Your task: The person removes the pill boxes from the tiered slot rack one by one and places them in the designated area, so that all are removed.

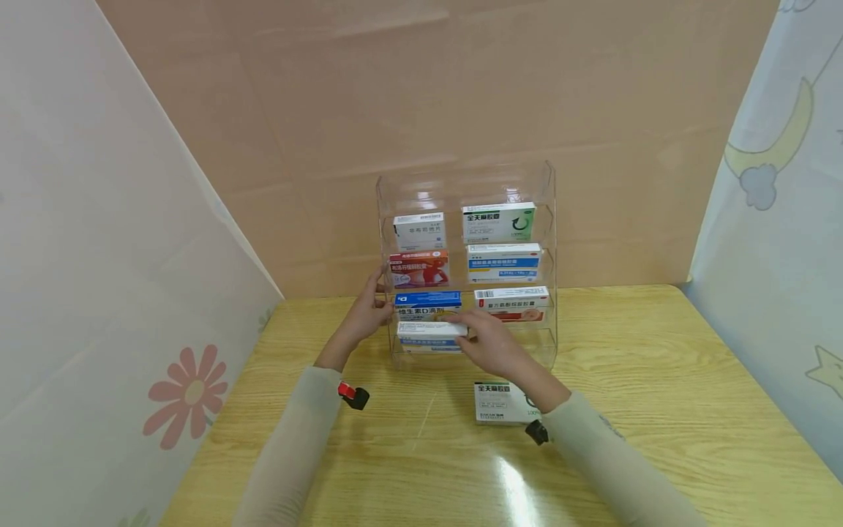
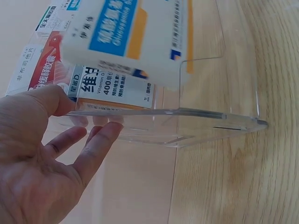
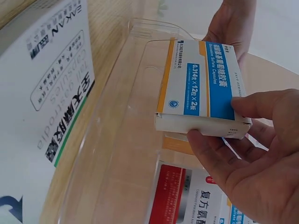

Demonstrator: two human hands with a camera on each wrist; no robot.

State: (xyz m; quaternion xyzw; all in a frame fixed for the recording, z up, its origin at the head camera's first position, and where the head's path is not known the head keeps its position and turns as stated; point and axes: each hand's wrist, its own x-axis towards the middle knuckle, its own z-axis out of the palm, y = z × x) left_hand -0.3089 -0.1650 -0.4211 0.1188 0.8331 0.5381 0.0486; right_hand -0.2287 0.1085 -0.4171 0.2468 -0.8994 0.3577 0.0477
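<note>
A clear acrylic rack (image 1: 464,189) with several tiers stands on the table against the backdrop. At its left side, my left hand (image 1: 364,316) holds the side panel, thumb on the inner face and fingers outside, as the left wrist view shows. My right hand (image 1: 495,345) pinches one end of a white medicine box (image 3: 196,84) with a blue band and orange stripes. This box overlaps the left of the lowest tier in the head view. Right behind it sits a blue and white vitamin D box (image 2: 117,88), partly covered.
Above are a red capsule box (image 1: 419,269) and a white box (image 1: 420,231). The right column holds a green-white box (image 1: 498,223), a blue-white box (image 1: 504,263) and a red-white box (image 1: 512,304). Another green-white box (image 1: 497,402) lies on the table, partly under the right forearm.
</note>
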